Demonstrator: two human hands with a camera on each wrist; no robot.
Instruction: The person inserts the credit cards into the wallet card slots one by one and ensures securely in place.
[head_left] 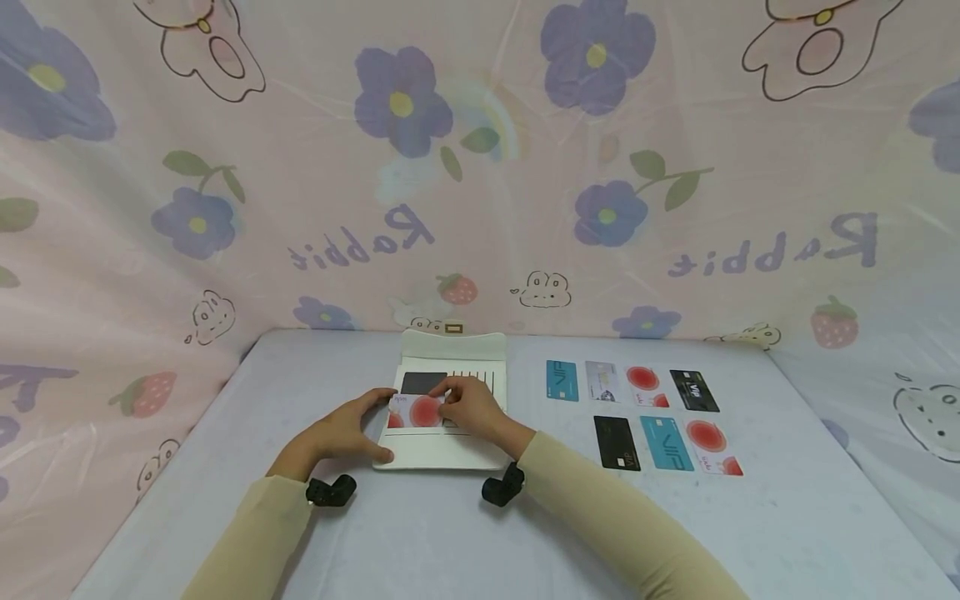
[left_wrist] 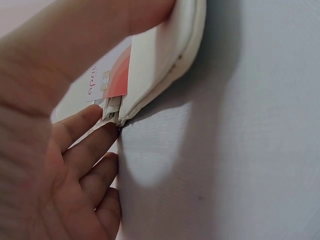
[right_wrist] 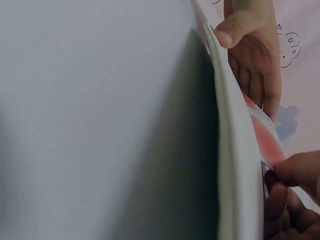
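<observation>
Head view, principal items: one right hand [head_left: 474, 408], thumb and fingertips pinched together on the right end of a watermelon-red card [head_left: 416, 411]; one left hand [head_left: 345, 432], thumb and fingers spread apart at the left edge of a white wallet [head_left: 442, 450].

Card: left of the right fingertips, across the left part of the open wallet; its other end just beside the left index finger. How far it sits in a slot cannot be told.

Wallet: flap [head_left: 452, 346] unfolded beyond the fingers of both hands; dark panel [head_left: 423, 382] just beyond the card, left of the right knuckles.

Left wrist view: left thumb on the wallet's face, fingertips at its edge, the card's chip and part of its lettering visible between. Right wrist view: right thumb and finger closed on the card, left thumb at the wallet's rim.

Loose cards, seven, two rows, right of the right fingers. Far row, outward: blue [head_left: 562, 381], silver [head_left: 602, 382], red-and-white [head_left: 647, 386], black [head_left: 694, 390]. Near row, outward: black, blue, red-and-white.

Surroundings: white table [head_left: 420, 533] beneath the fingers; printed cloth [head_left: 495, 225] behind, well beyond the fingertips; cream sleeves [head_left: 615, 517] behind both hands.
</observation>
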